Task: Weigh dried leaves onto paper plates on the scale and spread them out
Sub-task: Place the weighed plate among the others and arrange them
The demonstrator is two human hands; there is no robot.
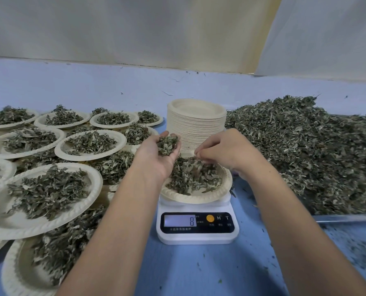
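Note:
A white digital scale (197, 226) stands on the blue table, its display reading 8. On it sits a paper plate (199, 197) with a mound of dried leaves (190, 176). My left hand (156, 157) hovers palm up over the plate's left rim and cups a small clump of leaves (167, 144). My right hand (227, 150) is above the plate's far right side, its fingertips pinched together on a few leaves.
A tall stack of empty paper plates (196, 122) stands just behind the scale. A large heap of loose dried leaves (310, 150) fills the right side. Several filled plates (49, 189) overlap one another on the left. A pale wall rises behind the table.

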